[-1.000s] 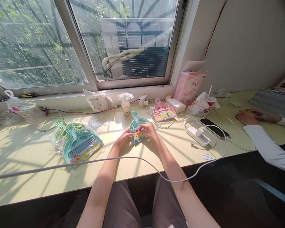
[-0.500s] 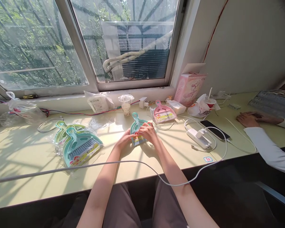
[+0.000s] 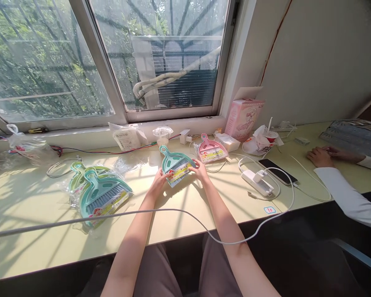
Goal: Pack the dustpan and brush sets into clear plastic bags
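Between my hands is a teal dustpan and brush set (image 3: 177, 161), its handle pointing away from me and a yellow label across its front. My left hand (image 3: 159, 181) grips its left edge, the thumb on the label side. At its right edge my right hand (image 3: 200, 170) holds on with curled fingers. Over to the left, more teal and green dustpan sets (image 3: 103, 192) lie stacked, partly in clear plastic. A pink dustpan set (image 3: 210, 147) lies beyond my right hand.
A white cable (image 3: 185, 211) hangs across in front of my forearms. To the right are a power strip (image 3: 257, 182), a phone (image 3: 277, 171) and another person's hands (image 3: 323, 156). Along the sill stand a plastic cup (image 3: 163, 135), a pink box (image 3: 245, 117) and bags.
My right hand has moved off the front of the teal set to its right edge, uncovering the label and brush. The set now tilts with its front more in view.
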{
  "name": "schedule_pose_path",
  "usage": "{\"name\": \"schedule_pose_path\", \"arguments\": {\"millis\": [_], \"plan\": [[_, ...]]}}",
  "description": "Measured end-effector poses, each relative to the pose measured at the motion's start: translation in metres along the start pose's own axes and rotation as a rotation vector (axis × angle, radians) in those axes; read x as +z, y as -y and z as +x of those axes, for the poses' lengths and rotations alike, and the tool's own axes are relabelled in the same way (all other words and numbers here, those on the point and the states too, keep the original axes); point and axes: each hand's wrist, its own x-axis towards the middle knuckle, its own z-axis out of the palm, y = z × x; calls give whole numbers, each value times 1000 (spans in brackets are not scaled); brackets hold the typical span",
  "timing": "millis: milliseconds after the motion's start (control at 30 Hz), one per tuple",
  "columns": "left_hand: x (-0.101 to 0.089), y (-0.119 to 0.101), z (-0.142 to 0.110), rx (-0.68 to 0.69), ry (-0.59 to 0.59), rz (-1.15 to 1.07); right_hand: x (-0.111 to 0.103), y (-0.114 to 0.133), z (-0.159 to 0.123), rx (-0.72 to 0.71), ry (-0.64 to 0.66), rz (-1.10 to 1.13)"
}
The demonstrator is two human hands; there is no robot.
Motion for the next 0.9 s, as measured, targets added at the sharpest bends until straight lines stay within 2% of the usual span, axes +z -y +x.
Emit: {"name": "schedule_pose_path", "arguments": {"millis": [133, 333, 400, 533, 567, 633, 700, 767, 833, 900], "plan": [[2, -2, -6, 3, 47, -18, 0, -3, 0, -53, -74, 56], [-4, 3, -3, -3, 45, -6, 4, 4, -6, 9, -90, 123], [-5, 4, 1, -2, 22, -17, 9, 7, -11, 16, -29, 156], [-4, 5, 3, -21, -49, -81, 29, 5, -29, -23, 250, 239], [-4, 5, 2, -17, -61, -88, 35, 3, -32, -30, 285, 255], [-2, 6, 1, 7, -61, -71, 44, -1, -37, -31, 274, 287], [-1, 6, 1, 26, -39, 4, 48, -4, -37, -14, 219, 322], [-2, 4, 3, 31, -55, 183, 48, -6, -35, 22, 170, 361], [-7, 0, 8, 32, -161, 399, 44, -4, -32, 70, 117, 405], [-18, -5, 13, 36, -328, 565, 39, -2, -30, 113, 73, 446]]}}
